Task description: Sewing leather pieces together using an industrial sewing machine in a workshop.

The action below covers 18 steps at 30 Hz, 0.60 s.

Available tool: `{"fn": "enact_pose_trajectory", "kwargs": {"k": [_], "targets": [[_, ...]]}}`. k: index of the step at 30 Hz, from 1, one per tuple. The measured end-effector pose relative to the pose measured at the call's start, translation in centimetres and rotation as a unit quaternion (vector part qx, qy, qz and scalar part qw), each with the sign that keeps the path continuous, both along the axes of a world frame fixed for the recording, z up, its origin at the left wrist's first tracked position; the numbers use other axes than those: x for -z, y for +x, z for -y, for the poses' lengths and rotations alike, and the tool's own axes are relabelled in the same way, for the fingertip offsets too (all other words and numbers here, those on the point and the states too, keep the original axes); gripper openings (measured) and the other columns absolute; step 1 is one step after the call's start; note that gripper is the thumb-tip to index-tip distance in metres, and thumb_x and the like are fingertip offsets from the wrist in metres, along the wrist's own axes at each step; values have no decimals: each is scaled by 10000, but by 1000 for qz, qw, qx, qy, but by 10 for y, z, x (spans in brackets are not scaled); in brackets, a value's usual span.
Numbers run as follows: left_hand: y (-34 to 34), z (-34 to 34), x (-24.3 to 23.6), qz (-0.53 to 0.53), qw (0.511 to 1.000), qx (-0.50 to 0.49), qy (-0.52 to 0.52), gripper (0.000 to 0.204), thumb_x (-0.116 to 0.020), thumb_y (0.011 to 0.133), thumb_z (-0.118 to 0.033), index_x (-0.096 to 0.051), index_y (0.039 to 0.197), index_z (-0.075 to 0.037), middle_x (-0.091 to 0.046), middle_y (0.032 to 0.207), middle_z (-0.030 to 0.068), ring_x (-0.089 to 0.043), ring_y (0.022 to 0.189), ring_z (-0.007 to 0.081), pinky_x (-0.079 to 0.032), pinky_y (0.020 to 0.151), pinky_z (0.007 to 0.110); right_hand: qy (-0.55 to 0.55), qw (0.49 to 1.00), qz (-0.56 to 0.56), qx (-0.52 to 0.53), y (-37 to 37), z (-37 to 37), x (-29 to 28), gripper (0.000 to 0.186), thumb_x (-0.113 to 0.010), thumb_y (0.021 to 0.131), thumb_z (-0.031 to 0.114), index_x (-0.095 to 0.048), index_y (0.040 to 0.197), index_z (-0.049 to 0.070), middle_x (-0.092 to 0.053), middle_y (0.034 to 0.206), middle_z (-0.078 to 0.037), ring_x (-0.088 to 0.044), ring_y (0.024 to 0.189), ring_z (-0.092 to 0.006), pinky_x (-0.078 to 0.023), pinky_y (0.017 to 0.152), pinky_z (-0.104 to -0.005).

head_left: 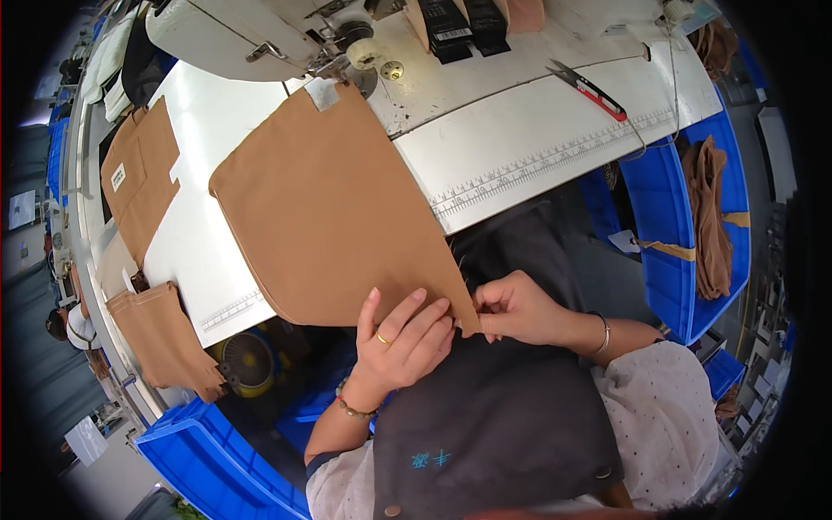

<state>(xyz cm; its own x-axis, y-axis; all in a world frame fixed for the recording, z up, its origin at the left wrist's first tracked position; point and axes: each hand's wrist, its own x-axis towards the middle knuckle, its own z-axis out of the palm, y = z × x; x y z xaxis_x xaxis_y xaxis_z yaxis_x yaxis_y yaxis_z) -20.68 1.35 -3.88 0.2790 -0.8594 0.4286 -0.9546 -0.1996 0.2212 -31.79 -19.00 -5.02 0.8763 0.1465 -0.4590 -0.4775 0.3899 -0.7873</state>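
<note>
two brown fabric pieces (pixel 139 195) left of the big brown panel (pixel 321 204); blue bin (pixel 199 451) below left of it. sewing machine (pixel 234 35) at panel's top end. panel lies partly on white worktop (pixel 204 269), lower part past its near edge. left hand (pixel 403 347): fingers fanned over panel's lower part, thumb hidden, can't tell if gripping. right hand (pixel 520 312): narrow, pinching panel's lower right corner. red-black snips (pixel 596 94) right of panel; second blue bin (pixel 660 212) with brown cloth (pixel 711 225), farther right of panel.
</note>
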Motion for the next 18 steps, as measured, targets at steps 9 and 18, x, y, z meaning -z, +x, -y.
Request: {"fn": "enact_pose_trajectory", "kwargs": {"k": [9, 18], "targets": [[2, -12, 5, 17, 1000, 16, -10, 201, -771, 742, -123, -747, 934, -178, -611, 865, -42, -650, 969, 174, -402, 1141, 506, 79, 997, -16, -10, -2, 2, -4, 116, -631, 957, 59, -731, 960, -1, -740, 858, -65, -607, 623, -54, -487, 560, -201], [15, 1, -3, -39, 998, 28, -40, 185, -730, 735, -98, -771, 911, -136, -613, 817, -20, -633, 812, 141, -466, 1102, 468, 93, 995, -20, -27, 2, 3, -7, 120, -663, 966, 100, -734, 955, 4, -743, 860, -70, -599, 614, -52, -480, 557, -199]]}}
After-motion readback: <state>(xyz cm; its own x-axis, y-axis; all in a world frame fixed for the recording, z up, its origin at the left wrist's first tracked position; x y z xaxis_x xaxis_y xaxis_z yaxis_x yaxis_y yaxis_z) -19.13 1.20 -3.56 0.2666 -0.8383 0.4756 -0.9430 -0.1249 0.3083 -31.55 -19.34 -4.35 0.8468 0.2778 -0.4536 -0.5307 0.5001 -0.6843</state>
